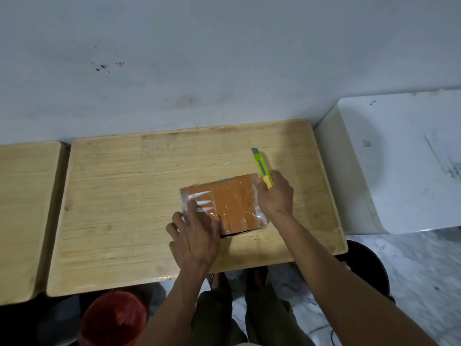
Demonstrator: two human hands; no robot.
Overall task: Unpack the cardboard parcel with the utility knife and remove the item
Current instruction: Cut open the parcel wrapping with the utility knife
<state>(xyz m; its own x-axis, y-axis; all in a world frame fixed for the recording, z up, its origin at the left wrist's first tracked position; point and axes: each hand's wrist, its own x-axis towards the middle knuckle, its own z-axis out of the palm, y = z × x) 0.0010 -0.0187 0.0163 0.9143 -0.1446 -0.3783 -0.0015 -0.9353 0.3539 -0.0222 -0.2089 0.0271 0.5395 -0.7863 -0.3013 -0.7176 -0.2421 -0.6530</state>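
A brown cardboard parcel wrapped in clear glossy tape lies flat on the wooden table, right of the middle. My left hand presses down on its near left corner with spread fingers. At the parcel's far right corner, my right hand grips the yellow end of a green utility knife. The knife points away from me and its short blade tip shows beyond the parcel, over the bare wood.
A second wooden table adjoins on the left. A white table stands to the right. A grey wall runs behind. Under the table edge are a red bucket, a dark bin and my legs.
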